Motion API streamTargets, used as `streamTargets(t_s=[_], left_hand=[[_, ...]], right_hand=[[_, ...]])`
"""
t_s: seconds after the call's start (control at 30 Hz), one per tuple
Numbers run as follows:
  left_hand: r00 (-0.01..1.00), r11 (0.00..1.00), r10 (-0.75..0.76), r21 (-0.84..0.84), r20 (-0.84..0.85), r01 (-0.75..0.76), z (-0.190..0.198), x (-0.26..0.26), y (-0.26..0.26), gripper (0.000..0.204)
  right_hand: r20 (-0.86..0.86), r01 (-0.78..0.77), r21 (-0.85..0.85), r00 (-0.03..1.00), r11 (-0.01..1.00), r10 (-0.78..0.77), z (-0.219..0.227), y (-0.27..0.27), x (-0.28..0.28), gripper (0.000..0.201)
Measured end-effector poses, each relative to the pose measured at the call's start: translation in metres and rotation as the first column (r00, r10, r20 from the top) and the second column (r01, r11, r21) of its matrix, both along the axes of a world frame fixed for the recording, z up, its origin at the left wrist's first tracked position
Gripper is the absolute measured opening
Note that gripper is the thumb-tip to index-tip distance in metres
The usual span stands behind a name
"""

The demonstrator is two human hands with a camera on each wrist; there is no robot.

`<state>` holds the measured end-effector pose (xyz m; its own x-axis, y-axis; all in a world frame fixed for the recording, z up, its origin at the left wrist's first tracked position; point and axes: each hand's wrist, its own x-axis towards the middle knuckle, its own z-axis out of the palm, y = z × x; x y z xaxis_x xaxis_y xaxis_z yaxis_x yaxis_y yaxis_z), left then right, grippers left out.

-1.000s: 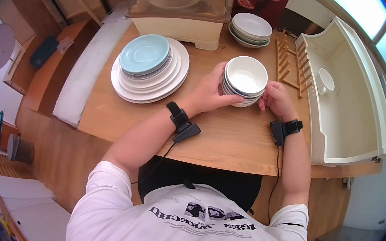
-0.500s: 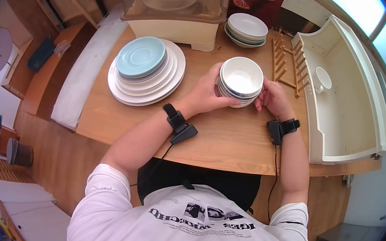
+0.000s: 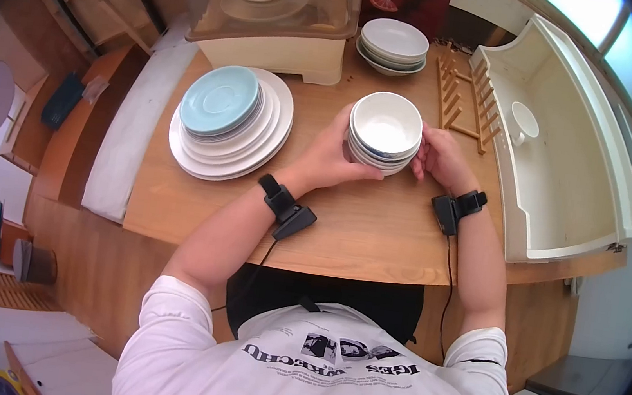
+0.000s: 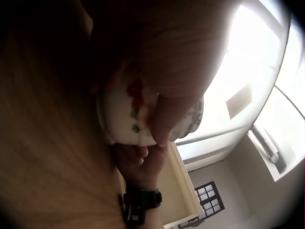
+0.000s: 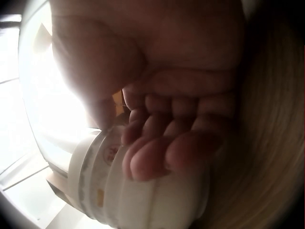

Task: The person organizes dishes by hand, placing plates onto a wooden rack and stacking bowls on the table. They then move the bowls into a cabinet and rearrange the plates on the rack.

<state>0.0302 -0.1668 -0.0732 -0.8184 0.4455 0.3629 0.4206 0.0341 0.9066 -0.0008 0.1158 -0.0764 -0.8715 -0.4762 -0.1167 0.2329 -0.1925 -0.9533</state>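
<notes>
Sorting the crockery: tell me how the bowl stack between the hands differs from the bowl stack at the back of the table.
The near bowl stack is held by the left hand and right hand; the far bowl stack stands untouched beside the covered dish rack. The near bowls look deeper, the far ones shallower and wider. The near stack shows painted sides in the wrist views. Both are white, stacked upright.

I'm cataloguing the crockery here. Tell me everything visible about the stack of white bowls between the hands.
The stack of white glazed bowls stands upright on the wooden table, several nested, the top one empty. The wrist views show red and green painted patterns on the outer walls. The left hand and right hand grip its opposite sides, fingers curled round the lower bowls.
</notes>
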Motion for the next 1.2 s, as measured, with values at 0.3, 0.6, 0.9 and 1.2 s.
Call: streamTargets(t_s=[0.3,0.6,0.9,1.2], left_hand=[[0.97,0.984,-0.126,0.149,0.208,0.096,0.004,-0.005,-0.003,0.109],[0.936,0.987,-0.113,0.147,0.335,0.066,0.012,-0.009,-0.014,0.105],[0.958,0.992,-0.058,0.12,0.282,0.025,0.012,-0.008,-0.011,0.099],[0.957,0.991,-0.056,0.133,0.285,0.019,0.006,-0.01,-0.01,0.098]], right_hand=[[-0.119,-0.034,-0.088,0.993,0.996,0.023,-0.001,0.003,0.003,0.073],[-0.172,0.036,0.121,0.985,0.992,-0.014,0.01,-0.01,0.014,0.083],[-0.159,0.107,0.129,0.984,0.986,-0.086,0.007,-0.016,0.012,0.076],[-0.169,0.128,0.102,0.98,0.986,-0.11,0.0,-0.016,0.007,0.075]])
